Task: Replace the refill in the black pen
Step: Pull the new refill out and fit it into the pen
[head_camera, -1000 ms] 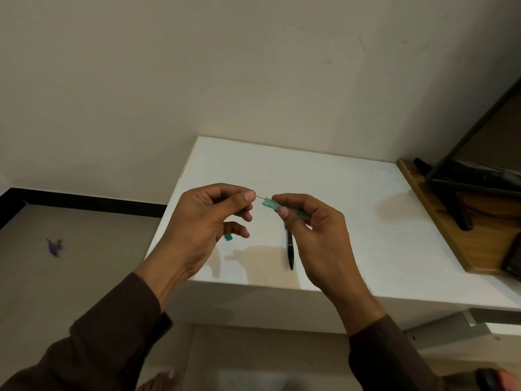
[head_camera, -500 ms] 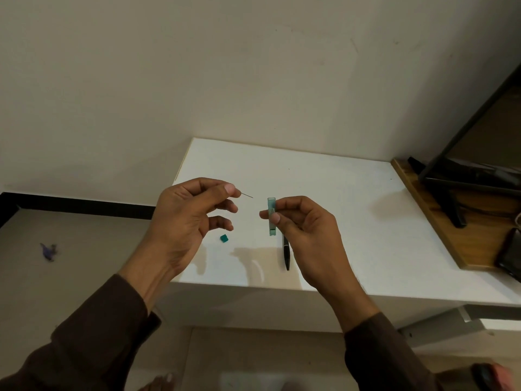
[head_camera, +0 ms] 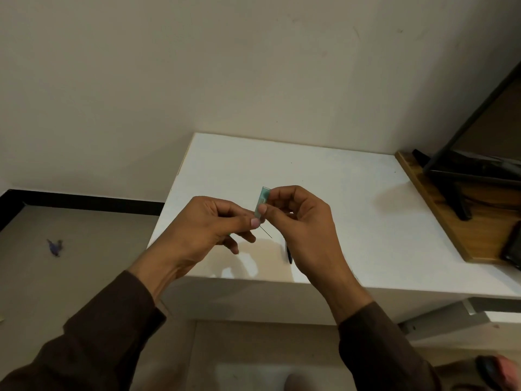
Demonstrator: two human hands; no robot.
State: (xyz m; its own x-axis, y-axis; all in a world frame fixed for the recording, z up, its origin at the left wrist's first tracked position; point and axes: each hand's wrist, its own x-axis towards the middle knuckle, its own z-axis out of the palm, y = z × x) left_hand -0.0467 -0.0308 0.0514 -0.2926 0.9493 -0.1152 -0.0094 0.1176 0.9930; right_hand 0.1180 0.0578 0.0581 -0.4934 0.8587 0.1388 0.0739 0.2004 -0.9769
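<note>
Above the white table (head_camera: pixel 338 187), my left hand (head_camera: pixel 203 230) pinches a thin dark refill (head_camera: pixel 266 232) between thumb and forefinger; the refill's free end points down and to the right. My right hand (head_camera: pixel 304 227) holds a small teal transparent case (head_camera: pixel 262 199) upright by its lower end, and its thumb touches my left thumb. The black pen (head_camera: pixel 289 256) lies on the table behind my right hand, with only its near end showing.
A wooden board (head_camera: pixel 451 230) lies on the table's right side with a black monitor stand (head_camera: pixel 458 201) on it and a dark device (head_camera: pixel 513 249) at the frame edge. The wall stands close behind. A purple scrap (head_camera: pixel 55 246) lies on the floor at left.
My hands, apart half a second ago, have come together until the thumbs touch. The refill has swung from pointing right to pointing down-right. The teal case is raised and tilted.
</note>
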